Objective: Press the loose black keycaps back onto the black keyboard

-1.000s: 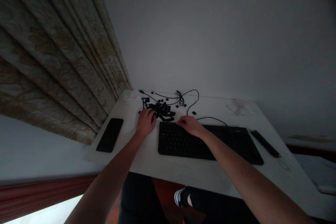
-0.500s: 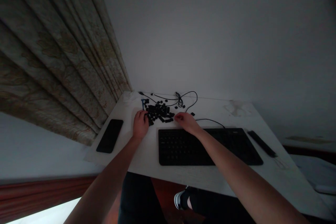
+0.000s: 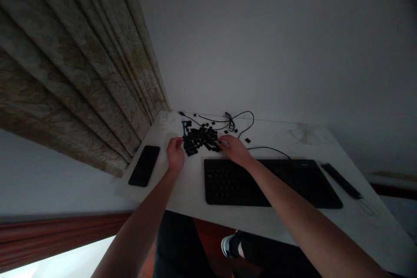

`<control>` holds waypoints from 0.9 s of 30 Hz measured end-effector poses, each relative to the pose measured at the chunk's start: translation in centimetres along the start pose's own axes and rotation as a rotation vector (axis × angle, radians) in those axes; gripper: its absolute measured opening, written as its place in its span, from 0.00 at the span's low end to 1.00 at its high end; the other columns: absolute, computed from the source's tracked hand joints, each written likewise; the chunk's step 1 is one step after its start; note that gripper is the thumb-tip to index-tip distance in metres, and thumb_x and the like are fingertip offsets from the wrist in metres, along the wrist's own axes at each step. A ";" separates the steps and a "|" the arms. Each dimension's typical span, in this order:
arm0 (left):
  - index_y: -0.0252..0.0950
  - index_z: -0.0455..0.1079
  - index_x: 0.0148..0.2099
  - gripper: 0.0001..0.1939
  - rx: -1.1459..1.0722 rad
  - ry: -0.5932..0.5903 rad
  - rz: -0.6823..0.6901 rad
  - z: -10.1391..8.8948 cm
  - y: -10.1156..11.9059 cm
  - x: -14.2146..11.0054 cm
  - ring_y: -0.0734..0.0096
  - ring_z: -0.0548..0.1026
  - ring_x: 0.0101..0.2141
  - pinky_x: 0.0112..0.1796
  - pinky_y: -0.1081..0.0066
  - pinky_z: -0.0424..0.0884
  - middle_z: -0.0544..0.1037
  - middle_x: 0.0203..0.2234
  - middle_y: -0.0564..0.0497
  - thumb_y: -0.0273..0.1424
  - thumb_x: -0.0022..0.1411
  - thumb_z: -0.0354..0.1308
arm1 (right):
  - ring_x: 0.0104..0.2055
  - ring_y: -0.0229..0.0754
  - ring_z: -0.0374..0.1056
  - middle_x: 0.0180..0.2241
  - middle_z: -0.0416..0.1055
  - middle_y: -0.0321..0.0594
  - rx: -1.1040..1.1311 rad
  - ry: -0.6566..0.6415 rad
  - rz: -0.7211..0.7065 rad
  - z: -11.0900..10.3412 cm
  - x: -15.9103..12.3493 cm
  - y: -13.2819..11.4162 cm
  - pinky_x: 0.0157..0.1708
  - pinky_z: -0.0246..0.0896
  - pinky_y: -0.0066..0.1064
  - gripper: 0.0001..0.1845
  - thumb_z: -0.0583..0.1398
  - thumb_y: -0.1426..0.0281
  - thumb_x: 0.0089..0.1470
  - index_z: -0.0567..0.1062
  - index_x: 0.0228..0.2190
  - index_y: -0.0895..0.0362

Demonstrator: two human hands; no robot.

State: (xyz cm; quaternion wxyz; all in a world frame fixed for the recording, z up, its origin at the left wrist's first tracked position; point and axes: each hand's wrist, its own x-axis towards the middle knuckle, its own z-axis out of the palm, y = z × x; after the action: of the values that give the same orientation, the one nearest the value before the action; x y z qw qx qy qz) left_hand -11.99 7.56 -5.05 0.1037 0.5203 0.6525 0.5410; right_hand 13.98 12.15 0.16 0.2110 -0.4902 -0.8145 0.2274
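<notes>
A pile of loose black keycaps (image 3: 199, 138) lies on the white table between my two hands. My left hand (image 3: 176, 153) is at the pile's left edge, fingers curled and closed; whatever they hold is too small and dark to make out. At the right edge, my right hand (image 3: 236, 150) has thumb and fingertips pinched around a dark piece that looks like a keycap. Under my right forearm lies a black keyboard (image 3: 234, 189), partly covered by the arm. A small blue tool (image 3: 183, 127) rests just behind the pile on the left.
A black phone (image 3: 144, 166) lies at the table's left side. A coiled black cable (image 3: 230, 122) and a few stray keycaps are near the wall. Right of the keyboard is a long dark strip (image 3: 341, 180). A patterned curtain (image 3: 97, 52) hangs along the left.
The view has turned slightly left. Relative to the pile, my left hand has drawn back a little to the left, and my right hand has come in closer on its right edge.
</notes>
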 end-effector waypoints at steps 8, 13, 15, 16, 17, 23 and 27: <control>0.39 0.69 0.38 0.08 -0.049 -0.111 -0.026 -0.9 3.1 -3.5 0.67 0.75 0.38 0.42 0.64 0.75 0.75 0.35 0.50 0.24 0.62 0.49 | 0.44 0.52 0.73 0.40 0.78 0.49 -0.286 0.277 0.321 -9.7 -11.0 11.0 0.50 0.64 0.42 0.15 0.54 0.59 0.59 0.77 0.35 0.54; 0.41 0.65 0.51 0.13 -0.097 -0.292 -0.073 -0.1 7.3 -10.1 0.65 0.73 0.49 0.49 0.61 0.75 0.71 0.49 0.45 0.26 0.66 0.50 | 0.48 0.57 0.72 0.45 0.76 0.55 -0.322 0.424 0.490 -11.6 -18.0 16.6 0.52 0.63 0.47 0.20 0.53 0.53 0.57 0.76 0.37 0.54; 0.41 0.63 0.55 0.16 -0.072 -0.322 -0.068 0.5 8.5 -11.8 0.62 0.70 0.54 0.55 0.57 0.71 0.68 0.53 0.43 0.27 0.66 0.51 | 0.49 0.57 0.71 0.46 0.75 0.55 -0.289 0.449 0.518 -11.1 -19.1 16.8 0.52 0.63 0.47 0.24 0.52 0.50 0.57 0.75 0.40 0.55; 0.41 0.62 0.57 0.17 -0.059 -0.320 -0.063 0.7 9.0 -12.3 0.60 0.69 0.56 0.57 0.55 0.69 0.67 0.54 0.43 0.28 0.66 0.52 | 0.49 0.57 0.71 0.46 0.75 0.54 -0.279 0.452 0.526 -10.7 -19.3 16.6 0.52 0.63 0.47 0.25 0.52 0.50 0.57 0.75 0.40 0.56; 0.41 0.62 0.57 0.18 -0.049 -0.310 -0.057 0.9 9.3 -12.5 0.58 0.67 0.58 0.59 0.53 0.66 0.67 0.55 0.42 0.28 0.66 0.53 | 0.49 0.56 0.72 0.46 0.75 0.53 -0.278 0.455 0.533 -10.5 -19.3 16.2 0.52 0.63 0.46 0.27 0.51 0.49 0.57 0.76 0.41 0.56; 0.40 0.67 0.54 0.17 -0.037 -0.218 -0.049 0.9 9.7 -10.5 0.57 0.68 0.57 0.61 0.52 0.63 0.69 0.54 0.44 0.28 0.63 0.56 | 0.37 0.55 0.73 0.36 0.77 0.51 -0.330 0.467 0.618 -10.0 -18.8 12.3 0.39 0.66 0.43 0.31 0.51 0.45 0.57 0.78 0.40 0.58; 0.40 0.72 0.48 0.11 -0.051 -0.201 -0.087 0.0 8.6 -8.8 0.61 0.71 0.54 0.60 0.56 0.64 0.72 0.50 0.46 0.29 0.62 0.57 | 0.31 0.53 0.72 0.27 0.76 0.46 -0.365 0.499 0.618 -9.1 -19.9 10.0 0.33 0.64 0.40 0.31 0.51 0.46 0.59 0.80 0.40 0.57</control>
State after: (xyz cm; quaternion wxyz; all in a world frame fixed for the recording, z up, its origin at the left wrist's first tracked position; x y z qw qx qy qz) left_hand -3.23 -0.49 -1.83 0.2051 0.5403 0.6468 0.4977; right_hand 34.70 0.03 -0.67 0.2332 -0.7800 -0.5807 0.0067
